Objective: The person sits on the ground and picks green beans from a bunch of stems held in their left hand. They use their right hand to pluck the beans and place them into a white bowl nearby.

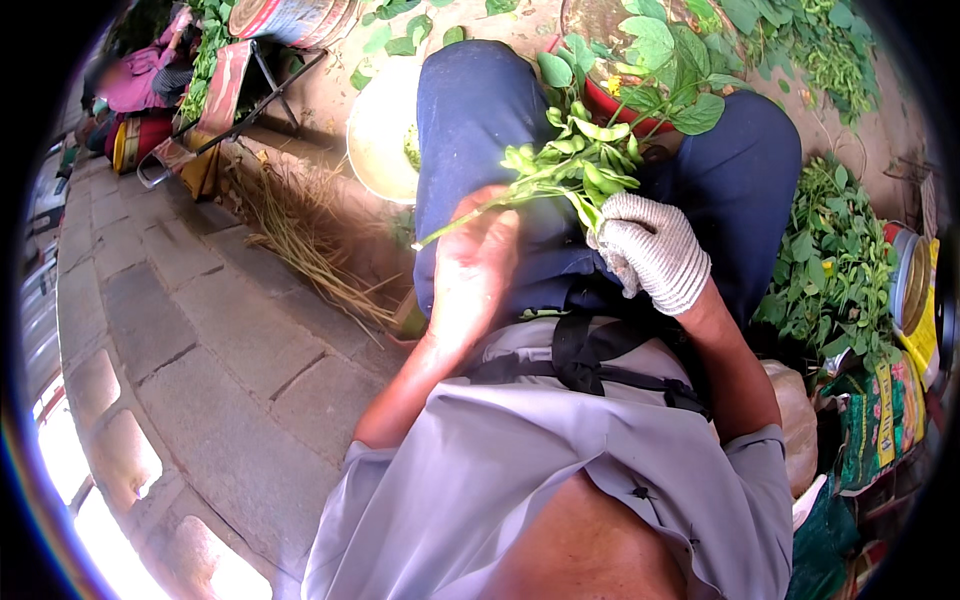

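My bare left hand (480, 255) holds the stem of a leafy soybean branch (555, 171) above my lap. The cut end of the stem sticks out to the left past my fingers. Plump green pods (600, 131) cluster along the branch, and broad leaves (675, 82) spread at its far end. On my right hand (656, 251) is a white knitted glove with grey stripes. Its thumb and fingers close on a green pod (585, 210) at the near side of the cluster; the fingertips are partly hidden.
Left of my knee stands a pale bowl (371, 150) with green pods inside. A red-rimmed container (596, 101) sits between my knees. Dry stalks (322, 277) lie left, near a folding stool (225, 94). Leafy plants (832, 255) are heaped right. Another person (142, 71) sits far left.
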